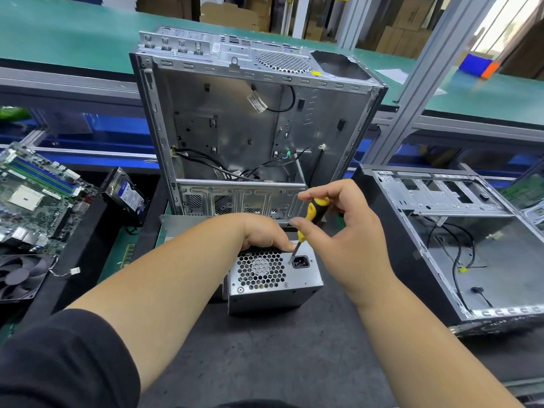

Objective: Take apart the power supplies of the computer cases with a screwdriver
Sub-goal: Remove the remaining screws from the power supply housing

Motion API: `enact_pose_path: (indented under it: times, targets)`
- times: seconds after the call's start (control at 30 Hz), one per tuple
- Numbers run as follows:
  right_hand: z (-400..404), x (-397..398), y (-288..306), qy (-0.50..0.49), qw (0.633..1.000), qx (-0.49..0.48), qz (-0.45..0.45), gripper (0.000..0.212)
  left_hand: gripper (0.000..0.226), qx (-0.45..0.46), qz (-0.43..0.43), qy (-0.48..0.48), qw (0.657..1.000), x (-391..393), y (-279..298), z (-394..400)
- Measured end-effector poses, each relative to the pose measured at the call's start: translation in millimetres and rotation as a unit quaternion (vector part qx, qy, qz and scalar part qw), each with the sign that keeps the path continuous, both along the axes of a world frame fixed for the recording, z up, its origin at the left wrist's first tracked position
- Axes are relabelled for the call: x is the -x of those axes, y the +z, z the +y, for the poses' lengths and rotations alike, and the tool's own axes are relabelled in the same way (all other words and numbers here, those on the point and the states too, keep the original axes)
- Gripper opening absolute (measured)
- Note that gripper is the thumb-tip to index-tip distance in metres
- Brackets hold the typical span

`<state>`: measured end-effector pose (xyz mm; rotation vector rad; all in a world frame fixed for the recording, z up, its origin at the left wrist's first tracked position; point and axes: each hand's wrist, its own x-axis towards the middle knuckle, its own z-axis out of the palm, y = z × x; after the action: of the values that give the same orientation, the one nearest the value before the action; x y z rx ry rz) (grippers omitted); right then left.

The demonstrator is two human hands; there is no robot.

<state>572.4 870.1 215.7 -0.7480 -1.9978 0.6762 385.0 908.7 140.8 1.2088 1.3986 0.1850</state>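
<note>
Power supply sits on the dark worktop, centre front, just ahead of the upright case. It's a grey sheet-metal box with a honeycomb fan grille and a black mains socket on the face turned up toward the camera.

Left hand rests on the far top edge of the power supply, fingers curled over it, holding it down. Right hand pinches the yellow-and-black handle of the screwdriver between thumb and fingers. The shaft angles down-left, tip on the face just beside the socket.

Upright case: bare silver steel shell, side panel off, open toward the camera. Inside are loose black cables along the bottom and one hanging from the top with a white tag. A perforated drive cage runs across its lower front, directly behind the hands.

Second case lies flat on the right, open side up, black outer skin, silver interior. A few thin black cables lie in it.

On the left are a green motherboard, a hard drive tilted against the edge of the black tray, and a black fan in the corner. A green conveyor belt runs behind, with an aluminium frame post to the right of the upright case.
</note>
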Motion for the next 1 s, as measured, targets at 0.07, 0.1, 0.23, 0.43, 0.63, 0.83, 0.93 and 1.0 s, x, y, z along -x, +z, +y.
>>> enact_pose_path:
  times: [0.07,0.1,0.23,0.43,0.63,0.83,0.93,1.0]
  targets:
    - [1.2,1.2,1.6,-0.013,1.0,0.004,0.004,0.033,0.02,0.001,0.001,0.0,1.0,-0.7,-0.8,0.6]
    - [2.1,1.3,2.1,-0.013,1.0,0.007,0.007,0.034,0.017,-0.003,0.007,-0.001,1.0,-1.0,-1.2,0.5]
    - [2.7,1.6,2.8,0.004,0.999,0.032,0.019,0.045,0.029,0.001,-0.005,0.008,1.0,-0.1,-1.3,0.0]
    - [3.7,-0.4,-1.7,0.009,0.999,0.029,0.028,0.04,0.019,0.019,-0.012,0.017,1.0,1.5,-1.5,-1.4]
    - [4.4,-1.3,-2.2,-0.004,1.0,-0.003,0.019,0.043,0.018,0.006,-0.011,0.025,1.0,-0.6,-2.0,-1.5]
    - [8.8,-1.9,-1.8,0.001,1.0,-0.021,0.018,0.044,0.026,0.023,-0.034,0.012,0.999,0.0,-1.5,-1.6]
    - [9.2,-3.3,-1.6,0.027,0.999,-0.023,0.016,0.044,0.033,0.019,-0.026,0.018,0.999,0.2,0.1,-1.0]
    - [8.2,-2.5,-1.6,0.042,0.999,-0.01,0.025,0.044,0.034,0.018,-0.026,0.023,0.999,0.6,-0.3,-1.1]
